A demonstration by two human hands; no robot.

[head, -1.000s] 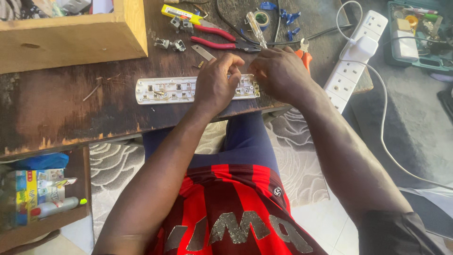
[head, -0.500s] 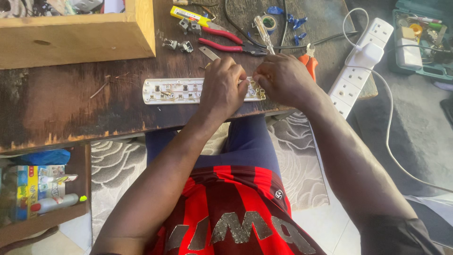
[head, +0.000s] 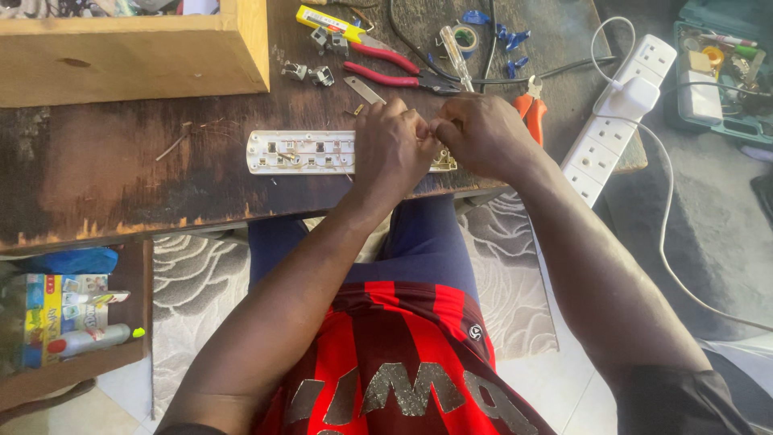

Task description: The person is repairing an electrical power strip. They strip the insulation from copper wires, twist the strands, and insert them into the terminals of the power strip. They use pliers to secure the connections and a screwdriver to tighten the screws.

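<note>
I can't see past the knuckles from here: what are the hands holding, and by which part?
Both hands, left hand and right hand, rest on the right end of the opened power strip. Their fingertips meet there; anything pinched between them cannot be told.

**Crowded bench hems in working hands**

Both hands, left hand (head: 392,145) and right hand (head: 483,137), meet over the right end of an opened power strip (head: 302,152). Just beyond the knuckles, red pliers (head: 394,68), a screwdriver (head: 456,56) and orange cutters (head: 530,109) block the way. A white extension block (head: 616,121) bars the right. Bare dark tabletop (head: 121,177) lies open to the left, short of the wooden box (head: 133,52).
</note>
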